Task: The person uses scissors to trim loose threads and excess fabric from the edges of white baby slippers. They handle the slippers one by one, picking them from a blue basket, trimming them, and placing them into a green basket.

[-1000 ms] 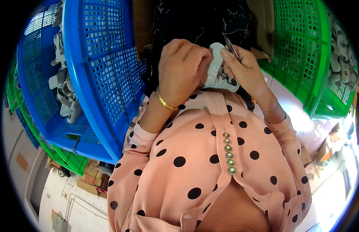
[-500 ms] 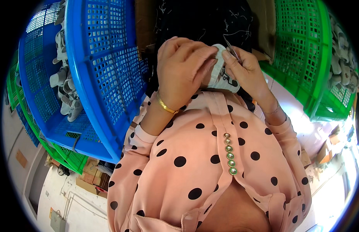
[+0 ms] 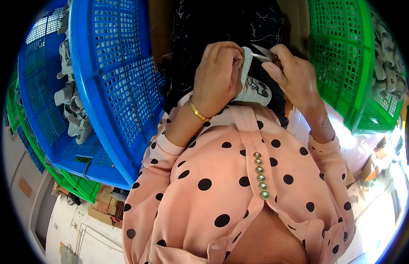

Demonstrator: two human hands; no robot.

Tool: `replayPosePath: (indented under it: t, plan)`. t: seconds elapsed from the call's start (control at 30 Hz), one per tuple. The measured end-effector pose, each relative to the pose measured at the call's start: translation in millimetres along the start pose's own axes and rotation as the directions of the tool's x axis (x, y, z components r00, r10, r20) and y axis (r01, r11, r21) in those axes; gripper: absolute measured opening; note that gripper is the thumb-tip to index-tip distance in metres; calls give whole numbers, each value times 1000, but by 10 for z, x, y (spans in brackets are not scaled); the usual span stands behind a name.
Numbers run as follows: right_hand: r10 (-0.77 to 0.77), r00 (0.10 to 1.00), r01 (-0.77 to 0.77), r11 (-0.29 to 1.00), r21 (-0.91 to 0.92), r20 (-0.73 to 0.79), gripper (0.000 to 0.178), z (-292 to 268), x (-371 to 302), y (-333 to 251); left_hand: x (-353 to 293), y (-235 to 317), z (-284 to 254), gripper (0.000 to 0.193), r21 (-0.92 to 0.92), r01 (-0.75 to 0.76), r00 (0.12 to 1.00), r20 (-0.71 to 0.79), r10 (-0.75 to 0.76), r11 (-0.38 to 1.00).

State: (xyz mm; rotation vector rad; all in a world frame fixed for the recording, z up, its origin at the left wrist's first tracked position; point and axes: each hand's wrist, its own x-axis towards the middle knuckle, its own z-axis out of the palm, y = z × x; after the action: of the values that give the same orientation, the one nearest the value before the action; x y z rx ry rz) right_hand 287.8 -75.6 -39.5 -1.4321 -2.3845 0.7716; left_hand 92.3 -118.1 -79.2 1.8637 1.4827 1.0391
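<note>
My left hand [image 3: 217,77] is closed around the opening edge of a small white cloth shoe [image 3: 253,93], which has a black line drawing on its toe. The shoe lies over my lap, close against my shirt, and my fingers hide part of it. In my right hand [image 3: 300,81] is a pair of small metal scissors [image 3: 264,55], gripped between thumb and fingers. Their blades are spread apart and point left, with one tip at the rim of the shoe.
Blue plastic crates [image 3: 121,83] stand close on my left, with several small pale shoes [image 3: 77,112] in one. A green crate [image 3: 341,61] rises on my right, more shoes [image 3: 387,66] beyond it. Cut white threads lie on my dark trousers [image 3: 217,26].
My right hand has drawn away from the shoe to the right, and the scissors' blades now show apart. My left hand has shifted slightly right, its fingers closing more tightly on the shoe.
</note>
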Motion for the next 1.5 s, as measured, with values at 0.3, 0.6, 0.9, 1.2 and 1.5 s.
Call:
replayPosePath:
  t: [0.3, 0.6, 0.9, 1.2, 1.5]
  plan:
    - [-227, 968, 250, 854, -456, 105, 41, -246, 103, -164, 18, 54, -29, 8, -139, 134, 990, 63, -126, 981]
    - [-201, 969, 244, 863, -443, 143, 41, -222, 114, -209, -36, 1, -45, 8, -225, 173, 985, 65, -163, 959]
    - [283, 857, -501, 654, 566, 430, 29, 82, 151, -147, -6, -18, -242, 5, -423, 384, 917, 74, -391, 821]
    - [234, 911, -410, 611, 677, 340, 18, 156, 92, -206, 70, 68, -355, 20, 148, -99, 985, -122, 118, 984]
    - [222, 950, -313, 717, 623, 221, 15, 176, 76, -231, 122, 133, -267, 18, 299, -149, 980, -81, 181, 943]
